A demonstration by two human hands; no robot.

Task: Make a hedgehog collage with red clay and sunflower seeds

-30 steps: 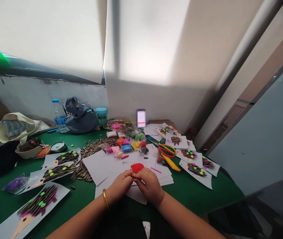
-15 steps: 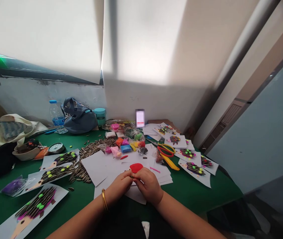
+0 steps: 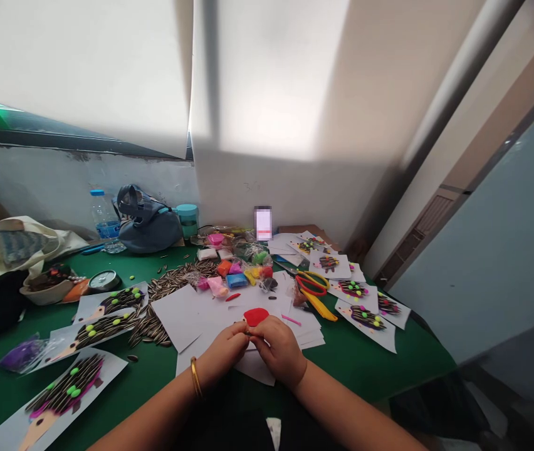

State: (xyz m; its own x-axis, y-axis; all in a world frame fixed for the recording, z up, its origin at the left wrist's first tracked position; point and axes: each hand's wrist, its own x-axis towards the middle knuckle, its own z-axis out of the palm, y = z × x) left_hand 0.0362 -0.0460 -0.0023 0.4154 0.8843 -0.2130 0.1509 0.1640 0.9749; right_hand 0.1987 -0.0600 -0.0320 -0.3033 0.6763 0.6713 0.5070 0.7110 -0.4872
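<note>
My left hand (image 3: 228, 346) and my right hand (image 3: 280, 351) meet over the white paper, fingertips pinched together. Whatever sits between them is too small and covered to make out. Just beyond the fingers a flat red clay shape (image 3: 256, 316) lies on the paper, partly hidden by my right hand. A thin pink clay strip (image 3: 291, 320) is to the right of it. Farther off are a small red clay piece (image 3: 232, 297) and a single sunflower seed (image 3: 272, 298). Loose white sheets (image 3: 177, 316) spread under and around both hands.
Sunflower seeds (image 3: 177, 280) are heaped left of the sheets. Bagged coloured clay (image 3: 236, 280), scissors (image 3: 311, 283) and a yellow cutter (image 3: 324, 308) lie beyond. Seed hedgehog pictures (image 3: 67, 388) flank both sides. A phone (image 3: 263, 223), blue bag (image 3: 147, 219) and bottle (image 3: 104, 219) stand at the wall.
The view has shifted very slightly, so everything appears a little farther left. Both hands keep the same pinched pose.
</note>
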